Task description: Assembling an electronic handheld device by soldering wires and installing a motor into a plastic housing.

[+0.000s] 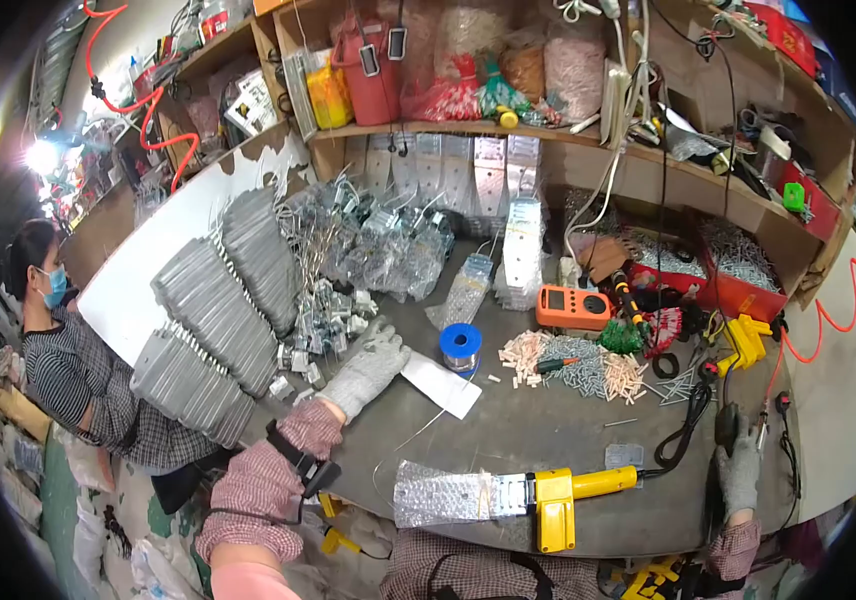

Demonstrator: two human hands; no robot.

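Our gloved left hand (366, 370) rests beside the small metal parts (336, 312), seemingly to keep them within reach; we cannot tell whether its fingers grip anything. The white strip (446, 388), flat and pale, lies on the table (548, 432) beside that hand. Our gloved right hand (739, 472) meets a dark object (726, 427), its grip unclear.
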